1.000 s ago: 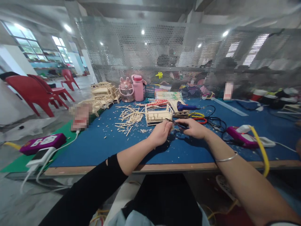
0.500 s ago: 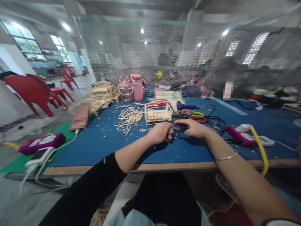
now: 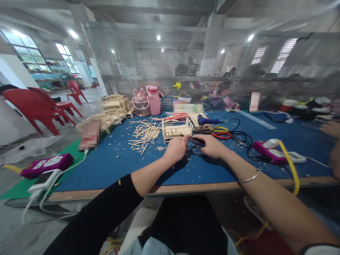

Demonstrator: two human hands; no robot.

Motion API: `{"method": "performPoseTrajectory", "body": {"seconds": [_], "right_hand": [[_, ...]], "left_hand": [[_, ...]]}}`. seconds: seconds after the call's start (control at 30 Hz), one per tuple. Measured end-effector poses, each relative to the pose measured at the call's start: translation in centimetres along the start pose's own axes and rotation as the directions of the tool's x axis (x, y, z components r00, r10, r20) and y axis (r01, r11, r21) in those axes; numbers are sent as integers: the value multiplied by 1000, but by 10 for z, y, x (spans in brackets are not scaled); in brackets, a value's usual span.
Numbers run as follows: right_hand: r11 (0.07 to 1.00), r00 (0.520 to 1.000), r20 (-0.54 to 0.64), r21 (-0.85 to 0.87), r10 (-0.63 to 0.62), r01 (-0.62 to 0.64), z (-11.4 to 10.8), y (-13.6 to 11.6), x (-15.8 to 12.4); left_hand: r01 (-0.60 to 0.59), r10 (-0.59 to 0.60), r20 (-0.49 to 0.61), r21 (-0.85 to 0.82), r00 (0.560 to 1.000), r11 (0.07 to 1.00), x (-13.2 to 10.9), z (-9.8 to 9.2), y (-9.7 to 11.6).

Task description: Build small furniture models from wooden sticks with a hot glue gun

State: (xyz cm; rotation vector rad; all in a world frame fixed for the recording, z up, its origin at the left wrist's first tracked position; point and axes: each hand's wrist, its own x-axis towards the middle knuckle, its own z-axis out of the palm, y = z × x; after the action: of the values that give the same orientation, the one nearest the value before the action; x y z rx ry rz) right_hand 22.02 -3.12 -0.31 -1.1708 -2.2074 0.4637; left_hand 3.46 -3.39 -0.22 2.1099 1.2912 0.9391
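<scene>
My right hand is closed round a pair of dark-handled scissors, the blades pointing left over the fingers of my left hand. My left hand is closed, its thumb pressed against the bent fingers close to the blades; whatever it pinches is hidden. Just beyond both hands stands a small wooden frame model with rails and corner posts. A heap of loose wooden sticks lies to the left of it.
Behind the model lie a blue glue gun and red-and-yellow-handled tools. Finished wooden models are stacked at back left near pink bottles. Purple power strips with cables sit at both sides. Another person's hand shows at far right.
My right hand and the scissors have shifted slightly left, nearer my left hand. My left hand has turned, showing more of its back. Another person's hand has appeared at the right edge.
</scene>
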Motion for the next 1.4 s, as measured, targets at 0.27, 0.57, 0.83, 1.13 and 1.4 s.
{"method": "performPoseTrajectory", "body": {"seconds": [0.27, 0.57, 0.83, 1.13, 1.4], "right_hand": [[953, 964, -262, -301, -47, -35, 14, -1, -1], [840, 936, -337, -534, -106, -97, 19, -4, -3], [768, 924, -367, -620, -103, -160, 15, -8, 0], [825, 965, -248, -560, -81, -74, 7, 5, 2], [821, 984, -177, -566, -31, -76, 8, 1, 1]], "left_hand": [[-24, 24, 12, -30, 1000, 999, 3, -10, 4], [-34, 35, 24, -32, 999, 999, 7, -15, 3], [-49, 49, -13, 17, 999, 999, 5, -6, 8], [190, -53, -307, 435, 950, 880, 23, -73, -36], [240, 10, -476, 461, 879, 854, 28, -88, -66]]}}
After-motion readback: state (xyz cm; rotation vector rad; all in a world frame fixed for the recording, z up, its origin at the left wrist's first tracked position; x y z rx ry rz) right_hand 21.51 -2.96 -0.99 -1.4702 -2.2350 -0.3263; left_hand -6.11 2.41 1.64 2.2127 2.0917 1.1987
